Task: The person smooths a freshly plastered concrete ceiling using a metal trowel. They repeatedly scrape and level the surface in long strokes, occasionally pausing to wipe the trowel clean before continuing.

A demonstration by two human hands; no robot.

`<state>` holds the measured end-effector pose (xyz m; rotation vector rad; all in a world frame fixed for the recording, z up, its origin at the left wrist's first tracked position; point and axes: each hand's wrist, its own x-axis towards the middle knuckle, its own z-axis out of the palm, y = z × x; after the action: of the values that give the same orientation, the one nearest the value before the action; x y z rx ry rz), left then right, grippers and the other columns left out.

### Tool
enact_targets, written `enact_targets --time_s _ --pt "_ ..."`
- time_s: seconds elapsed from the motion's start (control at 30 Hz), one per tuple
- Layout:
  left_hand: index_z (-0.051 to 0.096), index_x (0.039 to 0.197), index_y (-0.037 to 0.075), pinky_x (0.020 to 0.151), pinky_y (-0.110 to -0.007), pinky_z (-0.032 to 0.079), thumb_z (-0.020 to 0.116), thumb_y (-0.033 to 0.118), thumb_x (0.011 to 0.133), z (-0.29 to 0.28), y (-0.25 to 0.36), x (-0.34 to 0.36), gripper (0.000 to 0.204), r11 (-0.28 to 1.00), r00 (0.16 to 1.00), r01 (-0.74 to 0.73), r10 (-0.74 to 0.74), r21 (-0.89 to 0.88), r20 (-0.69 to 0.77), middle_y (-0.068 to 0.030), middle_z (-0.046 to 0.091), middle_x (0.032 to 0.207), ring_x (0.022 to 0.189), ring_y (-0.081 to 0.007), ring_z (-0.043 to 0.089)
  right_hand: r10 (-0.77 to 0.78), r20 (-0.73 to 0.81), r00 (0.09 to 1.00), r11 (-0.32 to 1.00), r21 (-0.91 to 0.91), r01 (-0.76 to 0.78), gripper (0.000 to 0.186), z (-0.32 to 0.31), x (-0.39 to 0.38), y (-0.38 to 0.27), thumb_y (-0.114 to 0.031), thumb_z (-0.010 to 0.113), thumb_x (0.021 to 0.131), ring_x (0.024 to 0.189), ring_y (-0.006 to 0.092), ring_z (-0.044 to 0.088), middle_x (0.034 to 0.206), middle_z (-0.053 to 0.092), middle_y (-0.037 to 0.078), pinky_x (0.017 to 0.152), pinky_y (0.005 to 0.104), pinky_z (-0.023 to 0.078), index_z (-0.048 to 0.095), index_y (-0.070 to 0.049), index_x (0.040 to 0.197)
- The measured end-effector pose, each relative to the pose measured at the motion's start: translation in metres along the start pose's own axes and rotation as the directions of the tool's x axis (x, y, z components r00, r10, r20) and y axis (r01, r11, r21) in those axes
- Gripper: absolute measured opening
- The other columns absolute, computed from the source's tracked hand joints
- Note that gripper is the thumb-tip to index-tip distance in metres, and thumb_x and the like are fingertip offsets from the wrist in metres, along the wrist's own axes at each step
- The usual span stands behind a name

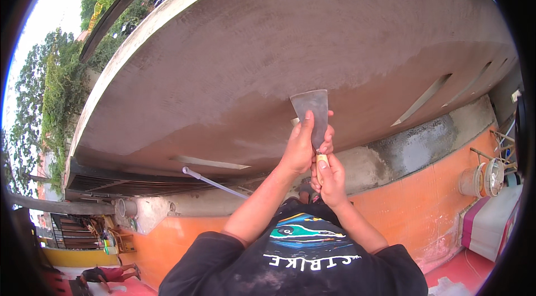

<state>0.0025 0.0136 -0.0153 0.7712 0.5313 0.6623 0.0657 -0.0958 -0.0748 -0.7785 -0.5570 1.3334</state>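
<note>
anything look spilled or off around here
Yes: on the right, a dark, wet-looking patch with ragged edges marks the pale concrete strip beside the brown wall, possibly a spill; its source isn't clear.

My scraper point(317, 123) points away from me, leaning slightly left, its flat grey blade flaring to a wide edge; my left hand point(303, 142) grips the blade, my right hand point(332, 177) the yellowish handle point(321, 160).
</note>
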Motion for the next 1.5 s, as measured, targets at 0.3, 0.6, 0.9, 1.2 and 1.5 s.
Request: enact_targets --time_s 0.3,0.6,0.9,1.2,1.5 --pt "0.047 0.124 0.003 0.049 -0.026 0.034 0.035 0.057 0.102 0.001 0.001 0.001 0.059 0.999 0.998 0.04 -0.042 -0.027 -0.053 -0.0028 0.045 0.068 0.05 -0.008 0.034 -0.105 -0.045 0.993 0.994 -0.045 0.103 0.031 0.006 0.003 0.013 -0.031 0.047 0.104 0.056 0.0005 0.036 0.071 0.044 -0.006 0.051 0.0177 0.027 0.049 -0.005 0.12" --pt "0.05 0.122 0.001 0.05 -0.026 0.035 0.037 0.057 0.102 -0.011 0.009 -0.001 0.061 0.992 0.99 0.121 -0.117 0.045 -0.073 -0.0037 0.045 0.067 0.052 -0.0083 0.035 -0.071 -0.003 0.997 0.997 0.038 0.071 0.031 0.013 0.004 0.027 -0.031 0.045 0.105 0.056 0.0014 0.035 0.074 0.044 -0.004 0.051 0.0186 0.027 0.045 -0.005 0.123" --pt "0.049 0.123 0.0 0.05 -0.025 0.035 0.037 0.057 0.102 -0.018 0.009 0.001 0.062 0.986 0.988 0.152 -0.15 0.065 -0.025 -0.0045 0.047 0.07 0.053 -0.0082 0.036 -0.115 0.018 0.993 0.993 0.03 0.114 0.024 0.012 0.005 0.028 -0.024 0.044 0.105 0.058 0.002 0.038 0.081 0.046 -0.002 0.053 0.019 0.03 0.043 -0.006 0.121" --pt "0.054 0.121 0.0 0.051 -0.025 0.036 0.036 0.055 0.103 -0.007 0.041 0.008 0.06 0.974 0.998 -0.01 -0.005 0.227 0.063 -0.0042 0.049 0.07 0.054 -0.0081 0.038 -0.243 0.046 0.969 0.966 0.102 0.237 0.022 0.032 0.034 0.02 -0.023 0.046 0.105 0.059 0.0035 0.04 0.086 0.047 -0.001 0.053 0.0199 0.031 0.044 -0.007 0.12" --pt "0.048 0.127 -0.001 0.058 -0.025 0.041 0.033 0.055 0.104 -0.009 0.031 -0.002 0.063 0.955 0.99 0.077 -0.107 0.286 0.092 -0.0048 0.055 0.078 0.063 -0.009 0.047 -0.143 0.11 0.984 0.99 0.034 0.141 0.02 0.014 0.016 0.013 -0.027 0.043 0.105 0.052 0.0068 0.039 0.073 0.046 0.001 0.049 0.0222 0.032 0.041 -0.009 0.112"
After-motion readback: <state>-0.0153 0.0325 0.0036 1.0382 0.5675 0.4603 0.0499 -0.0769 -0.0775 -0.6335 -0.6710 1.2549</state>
